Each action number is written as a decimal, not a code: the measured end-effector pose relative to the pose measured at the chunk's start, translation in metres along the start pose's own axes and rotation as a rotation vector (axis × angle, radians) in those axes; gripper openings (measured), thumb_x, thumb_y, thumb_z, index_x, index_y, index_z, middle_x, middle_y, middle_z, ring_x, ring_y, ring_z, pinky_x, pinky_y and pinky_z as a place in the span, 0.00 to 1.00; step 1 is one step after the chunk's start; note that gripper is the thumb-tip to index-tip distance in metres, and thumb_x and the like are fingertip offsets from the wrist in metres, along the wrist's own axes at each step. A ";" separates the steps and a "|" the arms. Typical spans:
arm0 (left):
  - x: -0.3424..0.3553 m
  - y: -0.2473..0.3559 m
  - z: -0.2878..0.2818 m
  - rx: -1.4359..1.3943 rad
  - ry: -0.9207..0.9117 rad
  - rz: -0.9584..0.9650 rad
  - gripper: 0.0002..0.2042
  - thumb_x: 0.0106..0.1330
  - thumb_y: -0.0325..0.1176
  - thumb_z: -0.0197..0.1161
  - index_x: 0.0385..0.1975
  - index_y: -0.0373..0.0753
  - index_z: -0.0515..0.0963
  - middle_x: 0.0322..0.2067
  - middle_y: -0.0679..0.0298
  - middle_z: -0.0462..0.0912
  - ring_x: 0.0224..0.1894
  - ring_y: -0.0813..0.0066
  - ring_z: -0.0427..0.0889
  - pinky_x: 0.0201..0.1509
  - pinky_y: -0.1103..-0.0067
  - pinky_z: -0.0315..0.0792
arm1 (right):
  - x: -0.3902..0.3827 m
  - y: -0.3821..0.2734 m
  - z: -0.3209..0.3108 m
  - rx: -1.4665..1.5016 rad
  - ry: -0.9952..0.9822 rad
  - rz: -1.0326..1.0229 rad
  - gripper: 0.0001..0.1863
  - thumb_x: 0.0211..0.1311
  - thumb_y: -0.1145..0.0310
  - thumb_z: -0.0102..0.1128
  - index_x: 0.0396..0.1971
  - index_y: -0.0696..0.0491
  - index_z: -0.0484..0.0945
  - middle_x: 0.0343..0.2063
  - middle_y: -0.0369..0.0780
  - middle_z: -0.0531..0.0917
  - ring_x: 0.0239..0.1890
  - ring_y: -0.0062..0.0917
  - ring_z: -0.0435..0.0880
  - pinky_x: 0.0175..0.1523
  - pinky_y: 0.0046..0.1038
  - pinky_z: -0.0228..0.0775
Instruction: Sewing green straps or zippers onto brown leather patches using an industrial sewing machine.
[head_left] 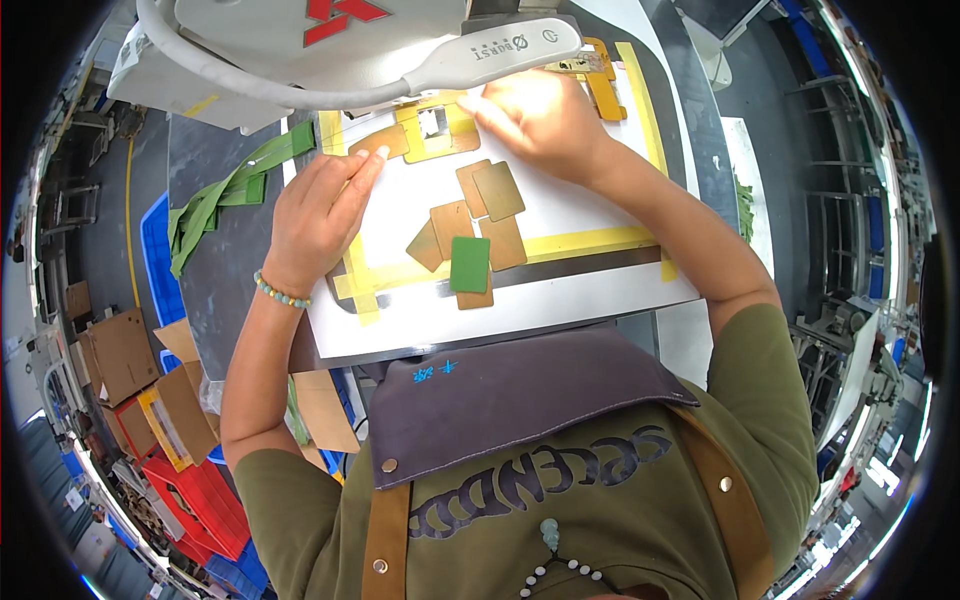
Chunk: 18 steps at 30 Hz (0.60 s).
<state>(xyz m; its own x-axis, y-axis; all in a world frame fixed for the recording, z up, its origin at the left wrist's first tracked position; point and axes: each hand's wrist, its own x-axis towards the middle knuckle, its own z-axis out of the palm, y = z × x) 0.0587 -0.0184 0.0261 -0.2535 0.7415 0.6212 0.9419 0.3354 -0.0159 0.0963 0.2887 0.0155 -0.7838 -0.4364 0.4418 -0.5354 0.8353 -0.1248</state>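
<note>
Just below the white lamp (495, 55), a yellow frame (455, 146) with a small window lies on a white sheet (590, 212). Our left hand (322, 208) holds its thumb and forefinger nearly together, their tips touching a tan card (393, 139) at the frame's left side. Our right hand (545, 118) is curled at the frame's upper right; we cannot tell whether its fingers grip anything. Nearer us lie more tan cards (452, 228), overlapping, with a green card (470, 264) on top. Outward, we see print on the lamp, a red emblem (345, 15) on the machine (230, 25), blue handwriting (435, 371) on our purple apron (520, 410) and dark lettering (505, 484) across our olive shirt (300, 510).
</note>
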 end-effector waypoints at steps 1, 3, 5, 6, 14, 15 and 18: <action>0.000 0.000 0.000 -0.006 -0.001 0.001 0.21 0.53 0.18 0.73 0.51 0.33 0.85 0.38 0.63 0.82 0.36 0.68 0.84 0.36 0.75 0.80 | 0.007 0.001 -0.002 0.312 0.005 0.117 0.15 0.69 0.56 0.67 0.37 0.55 0.87 0.40 0.40 0.85 0.47 0.34 0.85 0.53 0.35 0.79; -0.001 -0.001 0.001 -0.009 -0.002 0.003 0.22 0.53 0.18 0.73 0.51 0.33 0.85 0.39 0.62 0.82 0.37 0.68 0.84 0.37 0.75 0.80 | 0.012 0.004 -0.002 0.625 0.013 0.232 0.15 0.72 0.57 0.64 0.43 0.55 0.88 0.40 0.41 0.86 0.48 0.35 0.85 0.55 0.36 0.79; -0.004 -0.001 0.002 0.015 -0.025 0.018 0.21 0.54 0.20 0.72 0.51 0.33 0.85 0.40 0.62 0.83 0.38 0.68 0.84 0.38 0.75 0.81 | 0.013 0.006 0.000 0.363 -0.058 0.120 0.18 0.73 0.58 0.62 0.54 0.51 0.86 0.46 0.42 0.85 0.54 0.37 0.84 0.61 0.38 0.77; -0.005 -0.002 0.002 0.015 -0.025 0.017 0.21 0.54 0.20 0.72 0.51 0.33 0.85 0.40 0.62 0.83 0.38 0.68 0.84 0.38 0.75 0.81 | 0.011 0.004 0.000 0.364 -0.058 0.119 0.18 0.73 0.58 0.62 0.54 0.51 0.86 0.46 0.42 0.85 0.54 0.37 0.84 0.61 0.38 0.77; 0.017 -0.004 0.016 0.021 -0.088 0.153 0.23 0.53 0.22 0.69 0.52 0.31 0.84 0.43 0.59 0.84 0.41 0.63 0.85 0.40 0.72 0.81 | -0.004 0.001 0.008 0.120 0.009 -0.138 0.16 0.69 0.59 0.66 0.53 0.46 0.87 0.55 0.38 0.81 0.58 0.34 0.80 0.63 0.39 0.72; 0.020 -0.006 0.021 0.023 -0.090 0.154 0.23 0.53 0.22 0.69 0.52 0.31 0.84 0.43 0.59 0.84 0.41 0.63 0.85 0.40 0.72 0.81 | -0.005 0.001 0.010 0.143 0.015 -0.142 0.15 0.68 0.60 0.67 0.51 0.47 0.87 0.55 0.38 0.81 0.57 0.34 0.80 0.62 0.39 0.72; 0.024 -0.011 0.035 0.090 -0.133 0.209 0.21 0.54 0.24 0.70 0.51 0.32 0.84 0.43 0.60 0.84 0.42 0.65 0.85 0.42 0.73 0.81 | -0.007 0.001 0.012 0.146 0.052 -0.137 0.13 0.66 0.63 0.69 0.48 0.49 0.88 0.53 0.38 0.83 0.56 0.34 0.81 0.61 0.38 0.73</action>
<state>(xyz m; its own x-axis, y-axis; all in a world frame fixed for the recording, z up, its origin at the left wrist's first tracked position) 0.0347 0.0154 0.0139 -0.0878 0.8682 0.4884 0.9549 0.2129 -0.2068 0.0976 0.2885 0.0021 -0.6849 -0.5216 0.5087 -0.6789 0.7104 -0.1857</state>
